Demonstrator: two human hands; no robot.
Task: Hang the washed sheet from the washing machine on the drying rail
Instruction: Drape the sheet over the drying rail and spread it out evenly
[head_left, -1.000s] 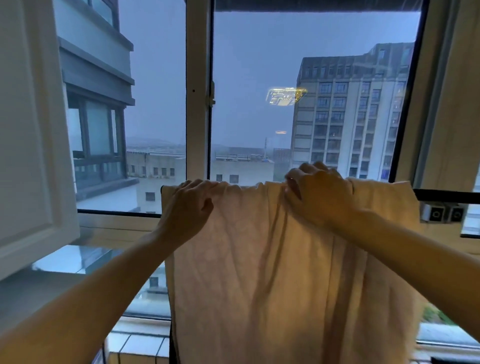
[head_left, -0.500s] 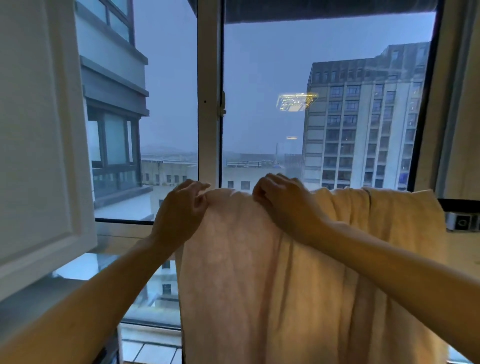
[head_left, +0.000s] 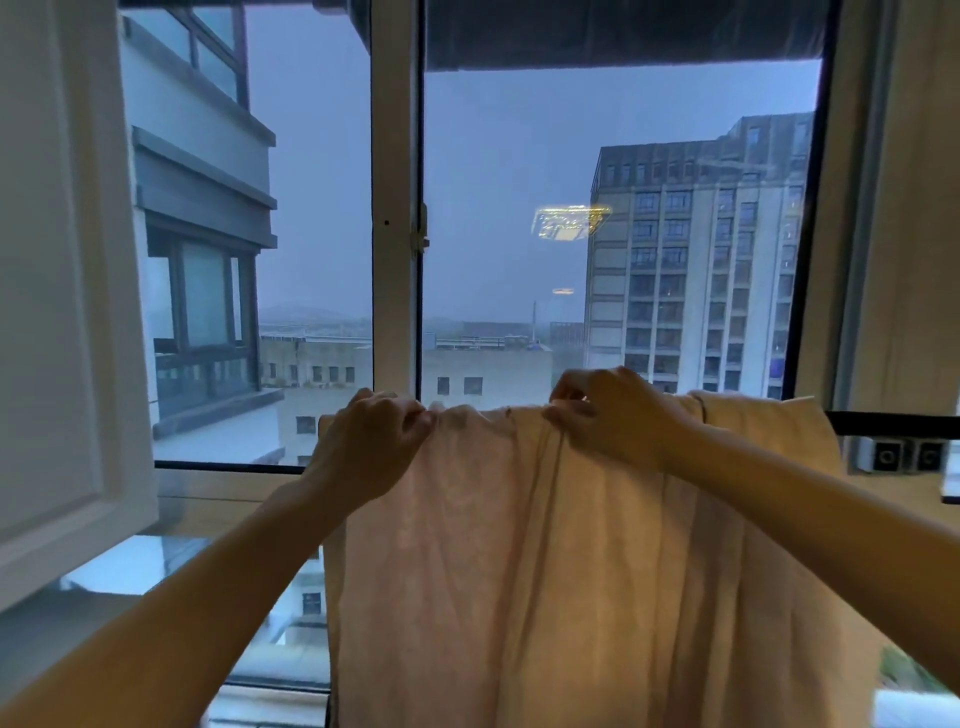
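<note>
Head view: pale peach sheet (head_left: 571, 571) draped over the dark drying rail (head_left: 893, 423), lower centre to lower right of frame, hanging past the bottom edge. Cloth creased in long vertical folds, and its top edge is bunched between the hands. Left hand (head_left: 363, 447) at the sheet's upper left corner, fingers curled, gripping the top edge. Right hand (head_left: 613, 415) just right of centre, thumb and fingertips pinching a fold of the top edge. Hands near each other, not touching. Rail shows bare only at far right, with two small square fittings (head_left: 904, 457) just below it. Behind: window with white upright post (head_left: 394, 208) at centre, tall grey building (head_left: 691, 260) upper right, yellow light reflection (head_left: 569, 222) on the glass. White panelled door (head_left: 57, 312) fills the left edge.
</note>
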